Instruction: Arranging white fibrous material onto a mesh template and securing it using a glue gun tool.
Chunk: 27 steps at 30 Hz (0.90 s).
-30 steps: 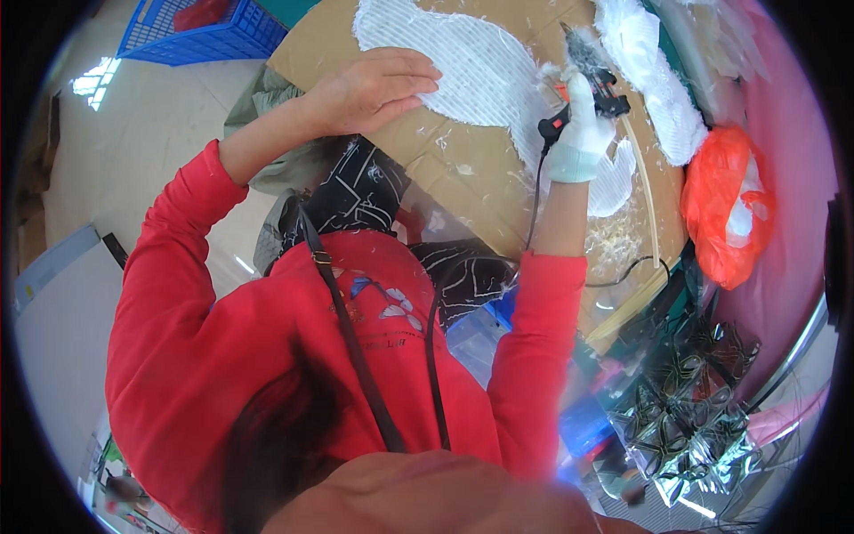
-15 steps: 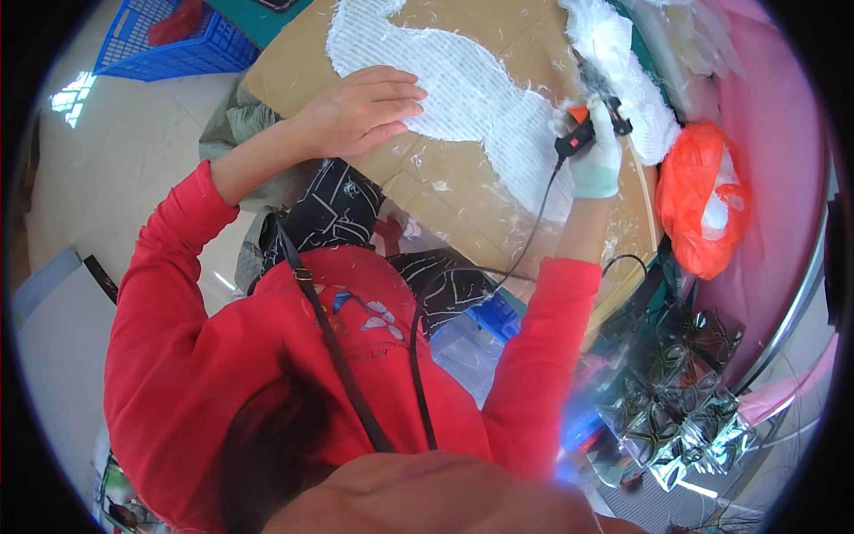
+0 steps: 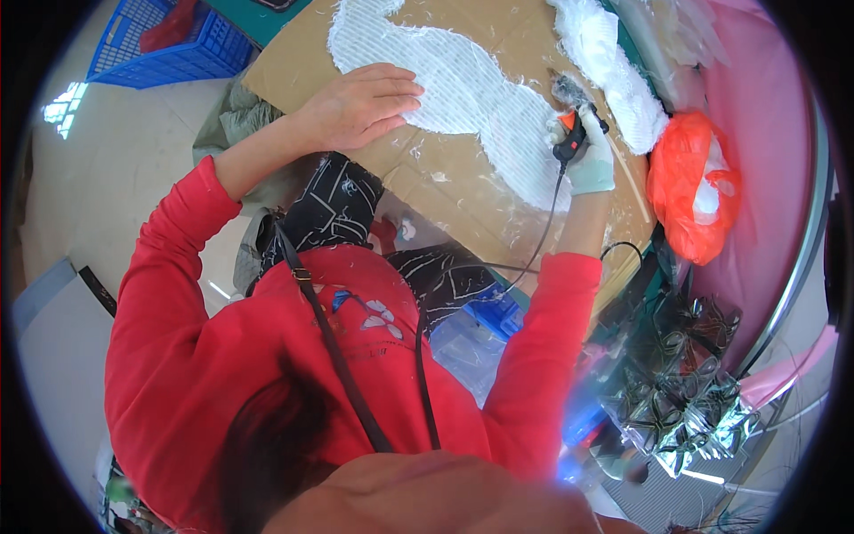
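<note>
A blue plastic crate (image 3: 165,49) is sitting on the floor at about ten o'clock in the view. The left hand (image 3: 360,107) is lying flat, fingers held together, palm down on the brown cardboard sheet (image 3: 445,178), its fingertips touching the left edge of the white fluffy shape (image 3: 471,89) that is covering the cardboard's middle. That white shape is stretching from twelve o'clock down toward two o'clock, lying between the two hands. The right hand (image 3: 587,156), wearing a pale glove, is gripping a black-and-orange glue gun (image 3: 569,142), fingers wrapped around its handle, with the nozzle pointing toward eleven o'clock at the white shape's right edge. A black cord (image 3: 543,240) is trailing from the gun toward six o'clock. Loose white stuffing (image 3: 614,62) is lying at one o'clock of the glove, and an orange plastic bag (image 3: 689,191) is sitting at three o'clock of it.
</note>
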### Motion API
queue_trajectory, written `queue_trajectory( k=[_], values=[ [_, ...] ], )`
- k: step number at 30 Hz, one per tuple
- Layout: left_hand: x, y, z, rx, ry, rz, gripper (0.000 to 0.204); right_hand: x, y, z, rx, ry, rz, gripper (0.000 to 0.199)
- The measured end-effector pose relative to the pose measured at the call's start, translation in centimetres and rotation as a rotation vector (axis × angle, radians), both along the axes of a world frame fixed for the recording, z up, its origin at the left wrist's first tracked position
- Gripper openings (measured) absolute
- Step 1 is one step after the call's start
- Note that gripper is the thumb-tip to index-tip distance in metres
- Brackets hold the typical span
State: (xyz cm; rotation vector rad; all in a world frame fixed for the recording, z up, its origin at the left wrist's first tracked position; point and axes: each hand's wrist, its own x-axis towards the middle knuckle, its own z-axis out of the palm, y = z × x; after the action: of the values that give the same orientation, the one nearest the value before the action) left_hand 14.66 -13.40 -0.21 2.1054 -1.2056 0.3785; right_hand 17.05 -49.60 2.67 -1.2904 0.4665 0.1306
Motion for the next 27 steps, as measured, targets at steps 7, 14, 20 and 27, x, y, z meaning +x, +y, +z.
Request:
queue_trajectory(
  k=[7,14,20,27],
  values=[
    [-0.6,0.0,-0.3,-0.026,0.020,-0.017,0.021,-0.6,-1.4,0.8,-0.184,0.181,-0.014,0.033],
    [-0.6,0.2,-0.4,-0.041,0.016,-0.014,0.020,-2.0,-1.1,2.4,-1.373,0.202,0.094,0.046],
    [-0.7,0.2,-0.8,-0.041,0.027,-0.002,0.019,-2.2,7.9,3.9,-1.129,-0.304,0.179,0.035],
    [-0.8,-0.1,-0.5,0.009,-0.006,0.028,0.018,1.0,12.7,0.7,-1.204,-0.280,0.347,0.036]
  ],
)
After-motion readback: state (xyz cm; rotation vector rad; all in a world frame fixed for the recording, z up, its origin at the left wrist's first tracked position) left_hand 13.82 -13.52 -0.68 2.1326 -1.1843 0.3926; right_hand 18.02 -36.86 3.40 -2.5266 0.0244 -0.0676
